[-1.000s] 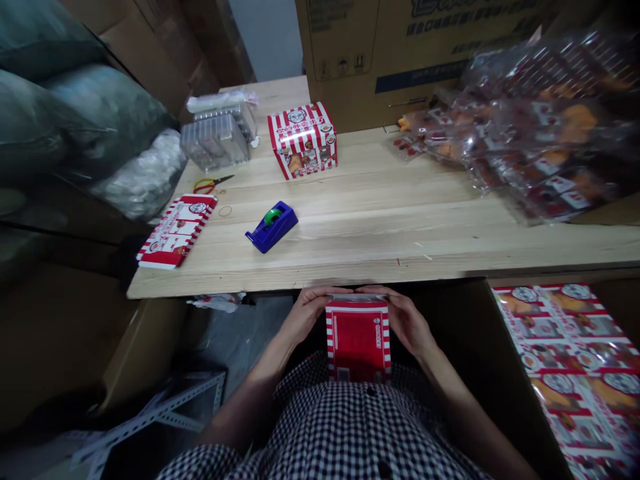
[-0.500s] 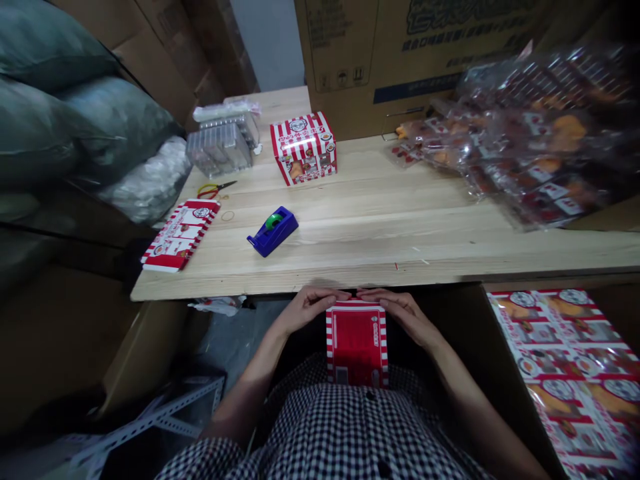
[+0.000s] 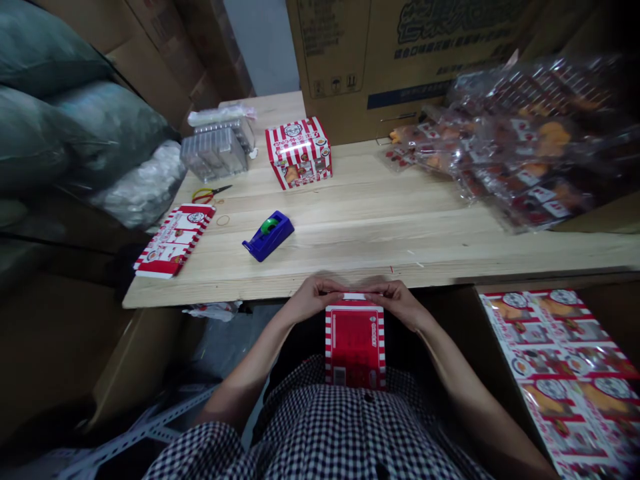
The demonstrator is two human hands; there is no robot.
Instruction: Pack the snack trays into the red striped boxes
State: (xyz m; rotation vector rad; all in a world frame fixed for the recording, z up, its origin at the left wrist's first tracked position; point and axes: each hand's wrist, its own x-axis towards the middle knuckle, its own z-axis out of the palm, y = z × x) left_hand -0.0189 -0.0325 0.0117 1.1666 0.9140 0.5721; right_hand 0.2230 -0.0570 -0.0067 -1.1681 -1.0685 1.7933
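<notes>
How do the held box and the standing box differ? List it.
The held box shows a mostly red panel, the standing box food pictures. Left hand and right hand grip the held box; the standing box sits untouched on the table. Both have red-and-white stripes.

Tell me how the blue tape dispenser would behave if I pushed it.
The blue tape dispenser looks moulded and rigid, so it should keep its shape. Its long, low body would probably slide on the table rather than tip.

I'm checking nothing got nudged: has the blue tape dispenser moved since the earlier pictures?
No. The tape dispenser has the same place and angle against the front edge of the table; only the view has shifted.
</notes>
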